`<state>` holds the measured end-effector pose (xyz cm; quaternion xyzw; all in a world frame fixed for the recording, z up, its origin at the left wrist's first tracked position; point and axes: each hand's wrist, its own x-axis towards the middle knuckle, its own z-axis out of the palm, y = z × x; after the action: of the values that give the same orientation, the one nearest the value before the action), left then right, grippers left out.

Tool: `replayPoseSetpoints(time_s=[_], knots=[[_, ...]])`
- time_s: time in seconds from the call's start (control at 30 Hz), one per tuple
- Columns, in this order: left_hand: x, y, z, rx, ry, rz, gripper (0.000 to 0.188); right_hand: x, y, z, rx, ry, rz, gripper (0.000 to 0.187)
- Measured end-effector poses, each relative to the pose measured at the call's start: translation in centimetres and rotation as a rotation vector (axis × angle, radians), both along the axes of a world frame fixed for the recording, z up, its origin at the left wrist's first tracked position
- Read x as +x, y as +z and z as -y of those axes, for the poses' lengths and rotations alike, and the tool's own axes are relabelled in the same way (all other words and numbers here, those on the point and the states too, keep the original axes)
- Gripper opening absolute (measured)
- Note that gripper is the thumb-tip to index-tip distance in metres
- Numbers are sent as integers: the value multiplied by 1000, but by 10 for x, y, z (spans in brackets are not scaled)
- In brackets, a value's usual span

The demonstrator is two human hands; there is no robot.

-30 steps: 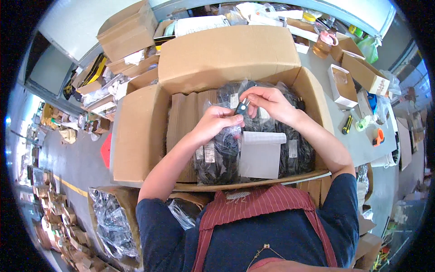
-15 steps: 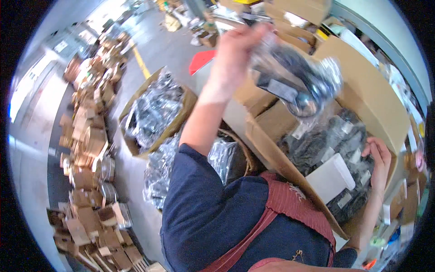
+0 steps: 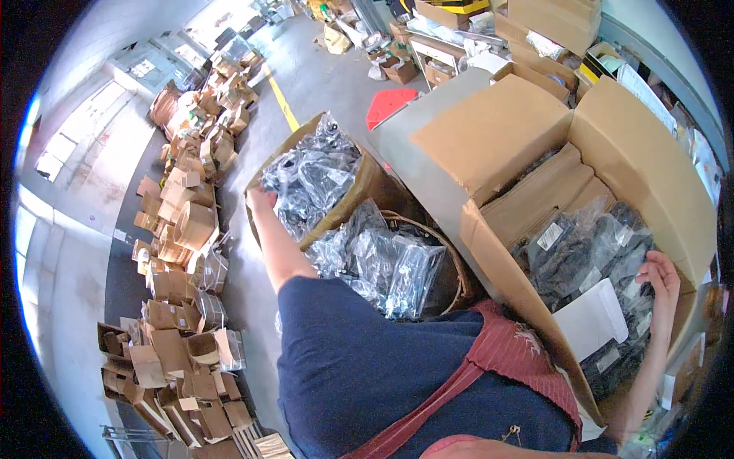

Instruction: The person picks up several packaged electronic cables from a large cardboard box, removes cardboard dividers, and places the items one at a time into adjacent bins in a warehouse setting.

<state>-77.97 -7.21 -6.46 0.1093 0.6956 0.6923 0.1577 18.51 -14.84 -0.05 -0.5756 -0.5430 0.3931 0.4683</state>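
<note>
My left hand (image 3: 262, 200) is stretched out to the left, at the side of a tan sack-like container (image 3: 375, 183) heaped with clear-bagged dark goods (image 3: 313, 172). Its fingers are mostly hidden against the bags and rim, so their grip does not show. On the right, my right hand (image 3: 659, 277) rests inside a large cardboard carton (image 3: 650, 161), near its right wall, fingers loosely bent and apart with nothing held. Beside it lie black items in clear bags (image 3: 558, 245), with white labels. A white sheet or flat packet (image 3: 592, 321) lies on top of them.
A round woven basket (image 3: 462, 283) with more bagged goods (image 3: 390, 264) stands between the sack-like container and the carton. Folded brown cardboard (image 3: 543, 187) lines the carton's far part. A red object (image 3: 390, 105) is beyond. Piled cardboard boxes (image 3: 183, 268) run along the left.
My left hand has swung from above the carton down and left to the sack-like container. The bagged black item with a cord has left its raised position. My right hand stays in the carton.
</note>
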Motion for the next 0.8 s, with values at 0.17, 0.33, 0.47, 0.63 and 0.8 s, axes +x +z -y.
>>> replayPoseSetpoints(time_s=[0.17, 0.33, 0.47, 0.63, 0.8], knots=[[52, -36, -44, 274, -213, 620, 33, 0, 7, 17, -56, -39, 35, 24], [21, 10, -67, -246, -574, -620, 40, -23, 12, -11, -65, 175, 44, 22], [233, 90, -147, 116, -925, -156, 27, -2, -7, 8, -114, 299, 270, 32], [459, 125, -126, 152, -1270, -497, 25, -14, 9, 20, -211, 479, 585, 46], [645, 79, -79, 262, -1826, -720, 25, -18, 3, 33, -201, 536, 818, 61]])
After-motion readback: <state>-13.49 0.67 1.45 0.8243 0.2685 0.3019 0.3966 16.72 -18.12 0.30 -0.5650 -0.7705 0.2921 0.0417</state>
